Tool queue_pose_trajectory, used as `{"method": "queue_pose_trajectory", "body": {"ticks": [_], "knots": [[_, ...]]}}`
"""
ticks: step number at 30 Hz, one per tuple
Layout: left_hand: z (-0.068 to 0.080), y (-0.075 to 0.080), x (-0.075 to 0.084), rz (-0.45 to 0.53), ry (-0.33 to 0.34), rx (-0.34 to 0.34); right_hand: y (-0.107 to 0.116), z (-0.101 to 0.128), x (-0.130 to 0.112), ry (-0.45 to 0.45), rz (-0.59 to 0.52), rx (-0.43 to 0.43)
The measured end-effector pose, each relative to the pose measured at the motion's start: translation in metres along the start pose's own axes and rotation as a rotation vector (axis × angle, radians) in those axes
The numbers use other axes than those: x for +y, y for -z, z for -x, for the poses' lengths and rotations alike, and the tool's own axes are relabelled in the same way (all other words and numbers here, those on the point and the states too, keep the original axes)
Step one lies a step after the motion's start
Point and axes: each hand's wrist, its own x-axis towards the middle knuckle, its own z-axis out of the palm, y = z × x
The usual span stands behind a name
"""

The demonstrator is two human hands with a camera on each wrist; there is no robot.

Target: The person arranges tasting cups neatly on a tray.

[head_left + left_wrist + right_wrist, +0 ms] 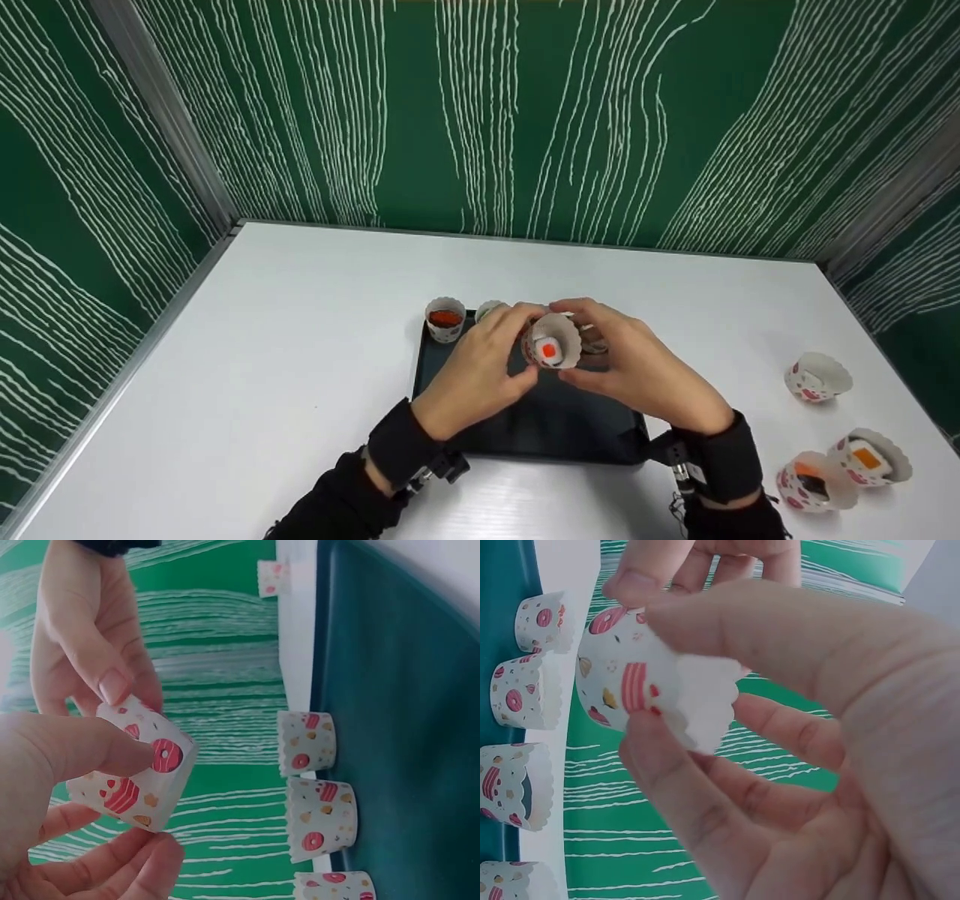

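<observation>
Above the black tray (pixel 570 427), both hands hold one paper baking cup (pixel 570 336) with a scalloped rim and pink printed sweets. A toy-like sushi roll piece (pixel 549 350), white with an orange-red centre, lies inside it. My left hand (pixel 480 367) pinches the cup from the left, thumb on its wall and fingers curled around the far side. From the right, the thumb and fingers of my right hand (pixel 637 360) grip it too. The right wrist view shows the cup's wall (pixel 634 682) tilted between both hands' fingers.
Along the tray's far edge stand several matching cups, including one with red contents (pixel 445 322) and one (pixel 487 309) partly hidden by the left hand. Three more are on the white table at right: a back cup (pixel 806 381), a front cup (pixel 799 491) and another cup (pixel 892 457).
</observation>
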Motion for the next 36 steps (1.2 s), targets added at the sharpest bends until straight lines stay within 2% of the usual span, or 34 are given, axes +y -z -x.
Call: {"method": "queue_pose_trajectory", "body": {"ticks": [5,12,20,30,36], "knots": [[0.001,0.005,0.002,-0.003,0.007,-0.012,0.0,0.001,-0.002,0.018,-0.024,0.007],[0.0,0.009,0.0,0.074,-0.02,-0.043,0.001,0.002,-0.003,0.012,-0.002,0.03],[0.002,0.013,-0.002,0.148,-0.053,-0.072,-0.003,0.001,-0.003,0.103,-0.041,0.064],[0.006,0.018,-0.002,0.107,-0.049,-0.079,-0.009,-0.001,-0.006,0.14,0.017,0.087],[0.01,0.021,-0.005,0.076,-0.053,-0.094,-0.011,-0.002,-0.008,0.159,0.022,0.021]]}}
